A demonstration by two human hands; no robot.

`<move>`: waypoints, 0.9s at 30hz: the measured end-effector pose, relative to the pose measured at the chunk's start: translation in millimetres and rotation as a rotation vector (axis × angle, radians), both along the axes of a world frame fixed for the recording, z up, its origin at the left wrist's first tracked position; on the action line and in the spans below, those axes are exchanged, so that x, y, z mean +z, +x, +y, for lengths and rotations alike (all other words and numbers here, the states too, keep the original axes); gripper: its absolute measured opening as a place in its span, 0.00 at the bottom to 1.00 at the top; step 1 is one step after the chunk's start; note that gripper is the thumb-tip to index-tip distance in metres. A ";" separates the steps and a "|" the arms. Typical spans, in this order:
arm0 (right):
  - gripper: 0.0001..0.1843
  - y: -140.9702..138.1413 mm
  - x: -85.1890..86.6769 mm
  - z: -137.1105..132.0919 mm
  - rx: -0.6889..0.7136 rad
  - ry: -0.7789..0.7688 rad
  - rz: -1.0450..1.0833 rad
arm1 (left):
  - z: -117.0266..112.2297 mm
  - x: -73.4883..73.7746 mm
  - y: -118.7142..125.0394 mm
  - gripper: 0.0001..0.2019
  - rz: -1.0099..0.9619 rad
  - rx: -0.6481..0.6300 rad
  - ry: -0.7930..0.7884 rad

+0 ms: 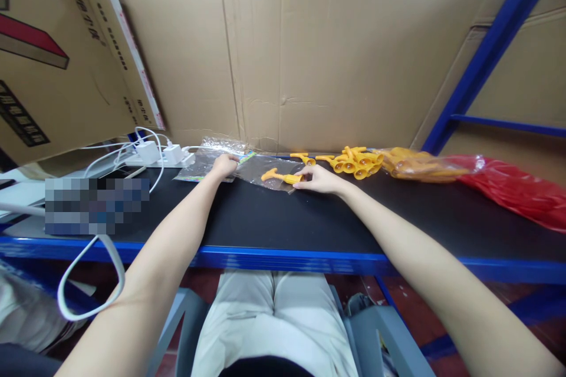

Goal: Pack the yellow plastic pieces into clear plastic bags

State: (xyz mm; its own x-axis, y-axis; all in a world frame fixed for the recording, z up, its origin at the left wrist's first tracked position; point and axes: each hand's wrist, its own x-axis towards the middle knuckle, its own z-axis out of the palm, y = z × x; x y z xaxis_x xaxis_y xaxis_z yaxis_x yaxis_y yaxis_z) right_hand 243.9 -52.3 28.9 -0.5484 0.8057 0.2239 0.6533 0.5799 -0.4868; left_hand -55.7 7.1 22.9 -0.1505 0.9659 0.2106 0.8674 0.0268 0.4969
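Note:
At the end of my left arm, my left hand (225,165) is closed on the edge of a clear plastic bag (260,172) that stretches flat to the right. Under and beside that hand lies more clear bags (201,164) with a colourful printed strip. My right hand (322,179) pinches the wide end of an orange-yellow plastic piece (280,177), which has a T-shaped handle and lies over the clear bag. Just behind is a similar loose piece (303,158). A heap of the same cup-ended pieces (354,162) sits right of my right hand.
Right of the heap lie a bag of yellow pieces (415,165) and a red plastic bag (517,188). A power strip (188,159) with white chargers and cables stands left. Cardboard (331,59) walls the back; a blue post (495,53) slants at right.

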 end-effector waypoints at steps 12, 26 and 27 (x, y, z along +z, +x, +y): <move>0.25 0.0 -1.5 2.1 -0.037 0.034 -0.001 | 3.2 -2.3 -2.9 0.14 -0.094 0.083 0.052; 0.27 3.1 -5.1 6.7 -0.142 -0.066 0.114 | -0.3 -0.8 10.2 0.18 -0.286 -0.056 -0.010; 0.26 3.2 -3.8 6.2 -0.158 -0.043 0.089 | -2.1 0.4 13.3 0.19 -0.312 -0.070 -0.024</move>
